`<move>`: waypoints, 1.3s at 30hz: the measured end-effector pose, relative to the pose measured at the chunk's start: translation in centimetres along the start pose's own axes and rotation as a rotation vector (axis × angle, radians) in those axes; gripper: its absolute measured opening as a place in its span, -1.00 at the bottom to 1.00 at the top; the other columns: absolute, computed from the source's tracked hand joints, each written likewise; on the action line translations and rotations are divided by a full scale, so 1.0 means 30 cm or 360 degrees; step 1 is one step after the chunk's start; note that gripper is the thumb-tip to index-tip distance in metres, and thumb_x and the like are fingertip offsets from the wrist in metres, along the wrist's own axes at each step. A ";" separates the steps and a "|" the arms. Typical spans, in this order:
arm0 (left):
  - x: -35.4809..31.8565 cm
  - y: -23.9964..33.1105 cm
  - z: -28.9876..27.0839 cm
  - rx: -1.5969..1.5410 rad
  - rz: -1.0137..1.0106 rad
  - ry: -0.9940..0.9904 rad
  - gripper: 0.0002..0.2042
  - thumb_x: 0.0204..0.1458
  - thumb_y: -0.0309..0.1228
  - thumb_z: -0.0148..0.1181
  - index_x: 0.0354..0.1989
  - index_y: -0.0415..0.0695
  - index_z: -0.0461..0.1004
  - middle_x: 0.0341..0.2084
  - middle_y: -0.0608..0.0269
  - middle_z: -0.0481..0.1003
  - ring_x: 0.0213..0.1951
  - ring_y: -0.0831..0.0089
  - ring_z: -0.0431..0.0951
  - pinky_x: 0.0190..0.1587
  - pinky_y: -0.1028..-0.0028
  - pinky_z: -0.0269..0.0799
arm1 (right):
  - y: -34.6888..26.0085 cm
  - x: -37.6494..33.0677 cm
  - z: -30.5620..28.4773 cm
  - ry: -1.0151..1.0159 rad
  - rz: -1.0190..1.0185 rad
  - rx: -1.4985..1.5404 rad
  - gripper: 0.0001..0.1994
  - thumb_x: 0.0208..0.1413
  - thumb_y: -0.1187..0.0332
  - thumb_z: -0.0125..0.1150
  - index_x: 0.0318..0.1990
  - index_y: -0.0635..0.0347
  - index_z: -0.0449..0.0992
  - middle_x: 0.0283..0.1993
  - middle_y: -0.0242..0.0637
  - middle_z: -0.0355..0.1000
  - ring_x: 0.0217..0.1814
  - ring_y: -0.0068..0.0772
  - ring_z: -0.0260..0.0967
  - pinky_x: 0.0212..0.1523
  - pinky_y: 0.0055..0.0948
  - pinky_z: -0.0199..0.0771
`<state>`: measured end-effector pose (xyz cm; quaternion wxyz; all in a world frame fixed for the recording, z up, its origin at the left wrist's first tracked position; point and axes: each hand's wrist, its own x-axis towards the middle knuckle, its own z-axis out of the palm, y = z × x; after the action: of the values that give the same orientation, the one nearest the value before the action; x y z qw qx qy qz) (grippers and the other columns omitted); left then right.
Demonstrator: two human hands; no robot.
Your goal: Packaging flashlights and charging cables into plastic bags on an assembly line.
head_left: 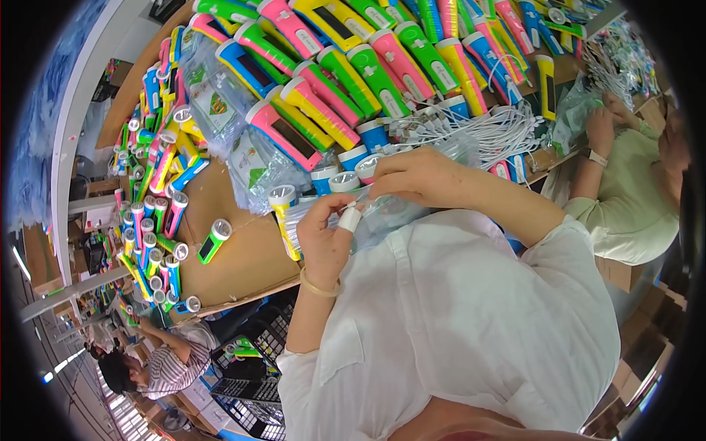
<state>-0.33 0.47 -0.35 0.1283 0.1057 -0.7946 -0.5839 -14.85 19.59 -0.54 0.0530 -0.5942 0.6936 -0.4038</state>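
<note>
While a worker in a white shirt [471, 316] stands close at table edge, L hand [327, 239] & R hand [419, 178] nearly meet, fingertips pinched on a clear plastic bag [393, 217] lying btwn & below them. Flashlights [342, 182] crowd just beyond; bare cardboard tabletop [228, 272] gives room at L.

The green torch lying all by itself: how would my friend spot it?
Find the brown tabletop, left of the person's left hand. On its bare part, between that hand and the torch pile, lies one green torch with a dark panel and a pale head. Unlike the piled ones, it touches no other torch.
</note>
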 end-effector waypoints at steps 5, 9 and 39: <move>0.024 0.029 0.006 0.0550 0.0583 -0.0249 -0.74 -0.10 -0.69 0.27 -0.20 -0.19 0.57 -0.30 0.09 0.55 -0.26 0.14 0.57 -0.20 0.34 0.50 | 0.004 -0.018 0.001 -0.0176 0.0159 -0.0055 -0.89 0.19 0.29 0.24 -0.16 -0.01 0.56 -0.14 -0.41 0.47 -0.17 -0.19 0.52 -0.19 -0.19 0.55; 0.008 0.013 -0.011 0.0586 0.0553 -0.0284 -0.77 -0.12 -0.68 0.28 -0.24 -0.18 0.56 -0.34 0.11 0.53 -0.29 0.14 0.56 -0.26 0.32 0.48 | 0.059 -0.088 -0.154 -0.0372 0.0520 0.0048 -0.83 0.09 0.27 0.36 -0.23 0.12 0.59 -0.24 -0.27 0.53 -0.18 -0.12 0.52 -0.14 -0.18 0.52; 0.052 -0.005 0.022 0.0315 0.1003 -0.0744 -0.79 -0.16 -0.56 0.30 -0.28 -0.12 0.55 -0.33 0.20 0.52 -0.34 0.21 0.57 -0.37 0.33 0.46 | 0.043 -0.119 -0.381 0.0868 0.0571 0.1033 -0.56 0.17 0.41 0.39 0.18 0.25 0.42 0.06 -0.34 0.53 0.09 -0.54 0.48 0.15 -0.40 0.49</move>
<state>-2.00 0.52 -0.57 0.1062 -0.2668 -0.8483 -0.4450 -21.15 28.31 4.84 0.1208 -0.2895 0.6117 -0.7263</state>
